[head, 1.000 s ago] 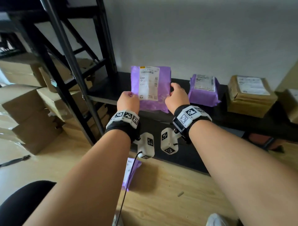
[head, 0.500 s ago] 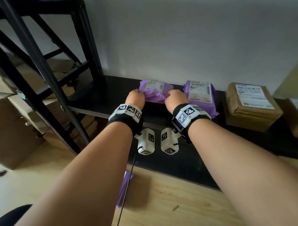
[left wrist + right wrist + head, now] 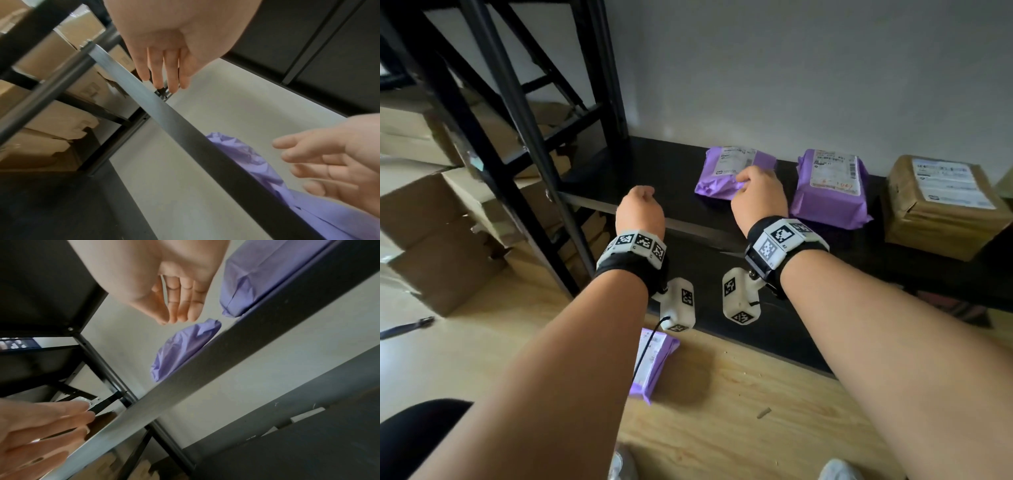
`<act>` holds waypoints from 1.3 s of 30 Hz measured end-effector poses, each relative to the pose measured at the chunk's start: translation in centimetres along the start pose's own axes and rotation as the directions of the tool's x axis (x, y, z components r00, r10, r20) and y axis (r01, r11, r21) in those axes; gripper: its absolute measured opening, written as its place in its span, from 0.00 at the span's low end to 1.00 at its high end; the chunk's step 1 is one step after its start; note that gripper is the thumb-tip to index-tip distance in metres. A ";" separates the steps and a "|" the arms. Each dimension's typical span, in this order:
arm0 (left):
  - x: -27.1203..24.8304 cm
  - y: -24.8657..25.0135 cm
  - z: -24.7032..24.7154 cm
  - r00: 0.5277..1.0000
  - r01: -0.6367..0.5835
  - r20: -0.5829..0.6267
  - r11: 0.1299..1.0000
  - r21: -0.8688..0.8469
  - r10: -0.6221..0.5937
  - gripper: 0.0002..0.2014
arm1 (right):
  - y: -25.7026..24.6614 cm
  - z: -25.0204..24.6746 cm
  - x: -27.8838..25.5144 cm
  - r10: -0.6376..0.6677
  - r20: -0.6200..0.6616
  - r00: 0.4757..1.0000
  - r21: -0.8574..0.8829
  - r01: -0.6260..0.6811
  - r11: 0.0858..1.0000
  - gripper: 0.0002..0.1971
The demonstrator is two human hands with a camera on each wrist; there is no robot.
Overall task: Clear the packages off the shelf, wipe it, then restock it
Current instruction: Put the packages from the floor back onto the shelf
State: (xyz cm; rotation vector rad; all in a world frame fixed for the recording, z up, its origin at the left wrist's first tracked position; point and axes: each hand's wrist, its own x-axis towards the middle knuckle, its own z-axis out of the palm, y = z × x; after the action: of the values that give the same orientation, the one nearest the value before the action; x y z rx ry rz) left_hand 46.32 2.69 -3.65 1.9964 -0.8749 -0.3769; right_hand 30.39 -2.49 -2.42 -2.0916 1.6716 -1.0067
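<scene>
We see two purple mailer bags [image 3: 729, 174] and one brown parcel [image 3: 941, 202] on the black shelf [image 3: 654, 171]; labels too blurry. A third purple bag [image 3: 654, 363] lies at 6 o'clock. Our left hand [image 3: 640, 212] and right hand [image 3: 758, 195] hang loose, holding nothing.

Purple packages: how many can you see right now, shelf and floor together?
3. Left purple package on the shelf beside the right hand; second purple package right of it; third purple package on the floor. More may be hidden.

head view looking down, wrist views upward, sharing shelf [image 3: 654, 171] edge
</scene>
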 end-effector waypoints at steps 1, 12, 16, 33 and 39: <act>-0.3 -1.1 -0.5 1.000 0.002 -0.015 1.000 0.023 -0.002 0.18 | -0.6 0.5 -0.8 -0.013 -0.003 1.000 0.019 0.013 1.000 0.14; -3.4 -17.6 -1.1 0.960 0.136 0.185 0.927 0.350 -0.211 0.22 | 0.3 11.7 -11.7 0.037 0.309 0.950 0.007 -0.041 0.999 0.13; -5.1 -23.4 0.7 0.927 0.136 0.267 0.899 0.416 -0.264 0.18 | 3.4 15.9 -15.3 0.107 0.496 0.861 -0.065 -0.086 0.994 0.17; -6.7 -36.3 7.9 0.805 0.282 0.333 0.811 0.513 -0.490 0.19 | 9.9 28.9 -21.8 0.369 0.815 0.447 -0.332 -0.162 0.929 0.20; -7.5 -37.5 9.0 0.812 0.339 0.295 0.818 0.465 -0.504 0.13 | 10.7 29.6 -21.7 0.368 0.829 0.421 -0.315 -0.193 0.929 0.06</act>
State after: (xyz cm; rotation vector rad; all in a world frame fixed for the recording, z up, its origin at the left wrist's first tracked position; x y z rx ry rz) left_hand 52.27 15.51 -40.29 2.5558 -0.7753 -0.9772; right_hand 40.32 8.74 -37.59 -1.7643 1.4217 0.3811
